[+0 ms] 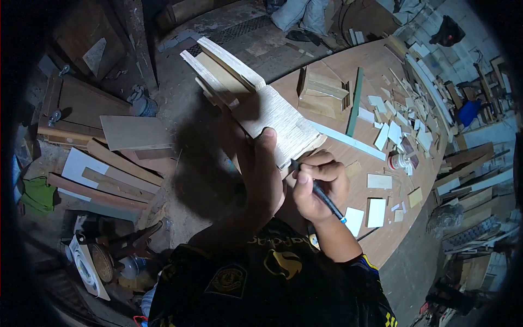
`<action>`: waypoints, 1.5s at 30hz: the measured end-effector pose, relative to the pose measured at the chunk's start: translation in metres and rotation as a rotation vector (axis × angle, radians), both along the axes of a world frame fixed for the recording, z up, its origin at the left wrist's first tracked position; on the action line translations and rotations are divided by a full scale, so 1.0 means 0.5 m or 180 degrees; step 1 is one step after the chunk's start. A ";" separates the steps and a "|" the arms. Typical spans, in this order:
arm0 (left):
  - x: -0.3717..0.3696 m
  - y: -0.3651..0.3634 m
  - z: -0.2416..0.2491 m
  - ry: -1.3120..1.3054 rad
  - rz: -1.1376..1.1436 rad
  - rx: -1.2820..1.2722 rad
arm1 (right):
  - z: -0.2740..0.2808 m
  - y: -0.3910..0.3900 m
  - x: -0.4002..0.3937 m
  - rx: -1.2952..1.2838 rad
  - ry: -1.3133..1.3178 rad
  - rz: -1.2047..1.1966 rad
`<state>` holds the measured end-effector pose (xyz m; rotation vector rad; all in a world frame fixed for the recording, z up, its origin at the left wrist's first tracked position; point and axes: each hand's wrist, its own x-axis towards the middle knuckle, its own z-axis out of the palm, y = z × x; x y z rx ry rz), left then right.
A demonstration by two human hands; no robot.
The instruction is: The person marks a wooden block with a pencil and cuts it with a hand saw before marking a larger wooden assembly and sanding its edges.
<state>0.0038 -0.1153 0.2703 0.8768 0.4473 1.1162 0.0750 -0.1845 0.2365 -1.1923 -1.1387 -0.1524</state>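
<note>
A wooden assembly (280, 117) is held up in front of my chest, tilted. It has a pale, rough-grained flat face at the near end and two parallel rails with a gap between them at the far end. My left hand (259, 169) grips it from below and the left side, its thumb pressed on the pale face; the other fingers are mostly hidden. A dark pen (330, 205) with a blue end sits pinched in my right hand (325, 182). Its tip is at the near edge of the pale face; whether it touches cannot be made out.
The wooden table (332, 150) carries another small wooden assembly (325, 91), a green strip (355, 103), a long white strip (348, 140), a small round container (399, 162) and several white offcuts (376, 212). Boards (109, 169) lie to the left, near a fan-like object (86, 267).
</note>
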 end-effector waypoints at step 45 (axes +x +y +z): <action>0.019 -0.013 -0.039 -0.0103 -0.0086 -0.0554 | 0.008 -0.013 0.027 0.0204 0.0145 -0.0200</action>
